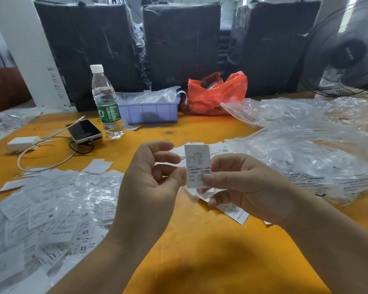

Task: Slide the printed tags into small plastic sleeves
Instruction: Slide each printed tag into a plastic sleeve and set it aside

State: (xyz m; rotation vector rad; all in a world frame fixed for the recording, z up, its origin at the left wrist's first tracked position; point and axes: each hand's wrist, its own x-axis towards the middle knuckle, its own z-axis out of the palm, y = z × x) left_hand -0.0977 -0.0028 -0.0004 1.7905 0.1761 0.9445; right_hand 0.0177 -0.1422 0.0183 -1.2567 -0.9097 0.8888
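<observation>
While both hands meet at the centre of the frame above the orange tabletop (200,262), the small white printed paper tag (197,164) stands upright between them; the right hand (240,185) clamps its lower edge with thumb over curled fingers; the left hand (149,177) pinches the tag's left edge between thumb and fingertips, the remaining fingers curled apart above. Whether a clear sleeve already surrounds the tag I cannot tell. To do this step well, I judge, hold the tag flat and straight, open the sleeve mouth with the left thumb, and feed the tag squarely; a skewed corner would likely snag. Sleeved tags (51,219) lie heaped at lower left; loose clear plastic bags (306,134) spread at right.
</observation>
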